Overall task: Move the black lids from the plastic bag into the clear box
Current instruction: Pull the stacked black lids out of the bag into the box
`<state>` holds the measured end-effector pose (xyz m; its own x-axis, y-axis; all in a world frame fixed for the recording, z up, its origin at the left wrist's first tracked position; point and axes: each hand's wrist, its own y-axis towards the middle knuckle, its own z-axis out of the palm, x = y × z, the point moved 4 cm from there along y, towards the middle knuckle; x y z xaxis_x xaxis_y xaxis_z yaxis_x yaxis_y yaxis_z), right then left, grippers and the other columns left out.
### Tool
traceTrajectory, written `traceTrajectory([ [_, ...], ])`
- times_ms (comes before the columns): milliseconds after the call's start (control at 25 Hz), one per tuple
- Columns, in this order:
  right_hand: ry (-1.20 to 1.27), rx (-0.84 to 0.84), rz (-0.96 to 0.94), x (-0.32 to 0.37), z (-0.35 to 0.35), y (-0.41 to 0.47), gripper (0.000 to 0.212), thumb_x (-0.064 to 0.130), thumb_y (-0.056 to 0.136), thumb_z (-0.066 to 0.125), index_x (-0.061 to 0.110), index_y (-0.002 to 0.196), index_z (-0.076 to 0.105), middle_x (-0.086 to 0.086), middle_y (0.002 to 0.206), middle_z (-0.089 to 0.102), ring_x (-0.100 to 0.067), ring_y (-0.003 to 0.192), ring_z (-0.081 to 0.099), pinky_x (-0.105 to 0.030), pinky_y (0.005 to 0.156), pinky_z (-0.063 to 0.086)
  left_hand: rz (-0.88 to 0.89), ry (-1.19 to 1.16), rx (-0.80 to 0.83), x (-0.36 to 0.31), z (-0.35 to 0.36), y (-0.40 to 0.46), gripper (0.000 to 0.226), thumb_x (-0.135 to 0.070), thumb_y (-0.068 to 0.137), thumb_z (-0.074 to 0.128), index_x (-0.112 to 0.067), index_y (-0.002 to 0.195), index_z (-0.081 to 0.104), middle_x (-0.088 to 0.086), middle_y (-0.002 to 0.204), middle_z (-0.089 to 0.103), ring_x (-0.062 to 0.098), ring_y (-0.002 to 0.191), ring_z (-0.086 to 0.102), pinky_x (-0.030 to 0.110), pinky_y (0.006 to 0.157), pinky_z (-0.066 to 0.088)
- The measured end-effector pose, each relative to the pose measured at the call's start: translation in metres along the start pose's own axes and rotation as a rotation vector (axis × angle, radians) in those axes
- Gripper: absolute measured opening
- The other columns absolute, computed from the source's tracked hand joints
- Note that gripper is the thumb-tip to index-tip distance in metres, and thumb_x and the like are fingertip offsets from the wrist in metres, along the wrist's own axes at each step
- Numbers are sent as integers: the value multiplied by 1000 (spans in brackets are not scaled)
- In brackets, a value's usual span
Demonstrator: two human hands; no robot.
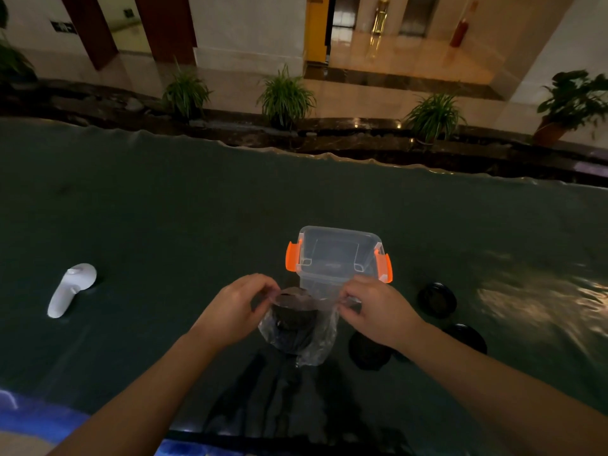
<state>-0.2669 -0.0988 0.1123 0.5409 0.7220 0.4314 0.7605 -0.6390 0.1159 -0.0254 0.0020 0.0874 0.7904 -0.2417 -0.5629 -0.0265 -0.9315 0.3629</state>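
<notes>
At table centre, left hand [235, 307] and right hand [375, 309] each pinch the bag [301, 337] mouth, stretching it apart. Lids [291, 315] sit inside; box [339, 255] just beyond, open. Risk: thin film slips or tears, spilling lids short of box.

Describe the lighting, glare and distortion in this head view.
Head view: dim overall, so the table reads dark green; glare streaks its right side; wide-angle bending curves its far edge; the black lids nearly vanish into the surface; both hands, left hand and right hand, and the plastic bag are sharp enough.
</notes>
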Motion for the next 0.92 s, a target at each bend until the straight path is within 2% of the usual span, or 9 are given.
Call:
traceTrajectory([
  [120,108,40,48,17,-9,5,51,71,81,59,29,111,66,14,106,63,-3,101,56,-23,85,49,-7,-22,9,-4,3,-1,27,-2,84,73,-20,103,66,-9,95,67,8,87,65,33,76,57],
  [200,135,74,47,33,-8,17,62,75,84,53,29,124,63,12,116,65,-5,110,56,-27,90,47,-15,-38,9,-8,5,-1,26,-3,84,73,-20,103,66,-10,94,66,8,87,65,34,76,57],
  [280,1,142,-1,46,-5,32,50,61,89,60,28,127,64,8,122,66,-10,114,56,-33,93,47,-21,-51,-8,-10,7,-3,25,-4,84,73,-20,102,66,-11,94,66,8,87,64,36,76,56],
  [400,-151,240,-45,56,1,51,19,34,98,58,26,111,70,4,112,69,-17,104,60,-41,89,52,-41,-53,-37,-6,9,-9,29,-11,84,76,-19,109,64,-9,100,65,10,93,64,38,81,56],
  [560,-173,155,-92,61,-5,65,17,23,98,53,20,99,70,2,103,70,-21,95,62,-38,76,51,-298,-116,9,20,26,-27,91,-51,66,87,-19,139,44,-8,133,50,5,122,51,25,104,43],
  [640,-195,101,-130,62,-9,69,16,21,97,55,18,97,70,0,99,69,-22,92,63,-35,70,48,-461,-150,79,36,46,-38,119,-64,52,89,-17,147,35,-5,142,42,8,131,43,29,111,37],
  [720,-230,76,-161,63,-12,70,15,21,96,56,18,97,71,-1,98,69,-23,92,63,-34,68,45,-574,-219,151,44,68,-46,133,-68,41,91,-19,149,32,-4,147,40,12,136,41,36,116,36],
  [800,-263,57,-199,65,-11,68,13,20,96,58,17,99,70,-2,97,68,-24,93,62,-37,70,48,-596,-335,154,44,89,-47,133,-61,36,96,-24,148,33,-5,148,43,13,137,43,41,116,38],
  [920,-310,21,-239,68,-10,59,11,15,93,64,13,104,66,-6,98,66,-25,88,62,-41,70,51,-566,-382,71,42,111,-40,116,-46,37,99,-51,135,37,-16,136,51,3,130,48,27,110,40],
])
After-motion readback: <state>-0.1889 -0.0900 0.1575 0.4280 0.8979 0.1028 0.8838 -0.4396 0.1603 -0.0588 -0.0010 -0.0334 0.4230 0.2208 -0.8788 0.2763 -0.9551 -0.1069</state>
